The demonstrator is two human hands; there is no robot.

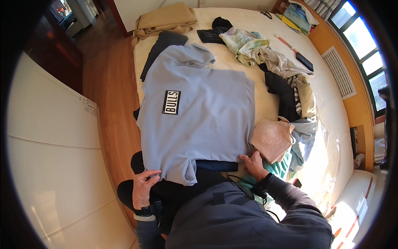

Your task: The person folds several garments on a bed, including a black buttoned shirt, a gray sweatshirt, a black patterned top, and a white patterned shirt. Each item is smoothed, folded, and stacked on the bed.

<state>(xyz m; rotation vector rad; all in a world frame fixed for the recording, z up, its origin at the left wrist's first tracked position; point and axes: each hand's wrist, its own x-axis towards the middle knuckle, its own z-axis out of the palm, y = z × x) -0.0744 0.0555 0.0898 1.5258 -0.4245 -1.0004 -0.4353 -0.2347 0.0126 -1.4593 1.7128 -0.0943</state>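
Observation:
A blue-grey short-sleeved T-shirt [207, 103] lies spread sideways on the bed, its hem toward the right and a black-and-white patch on its front. One sleeve points away from me, the other toward me. My left hand [144, 184] pinches the shirt's near left edge, beside the near sleeve, between thumb and fingers. At the near hem corner, my right hand [255, 164] grips the fabric; part of its fingers is hidden. Just beyond that hand sits a beige bra [272, 139]. Dark navy fabric [217, 165] shows beneath the shirt's near edge.
Crumpled clothes [286, 93] trail along the bed's right side. A folded tan cloth [166, 20] and dark garment [162, 50] lie at the far left. A brush [304, 61] rests near the window. A white cabinet [54, 137] stands left, past a strip of wooden floor [112, 91].

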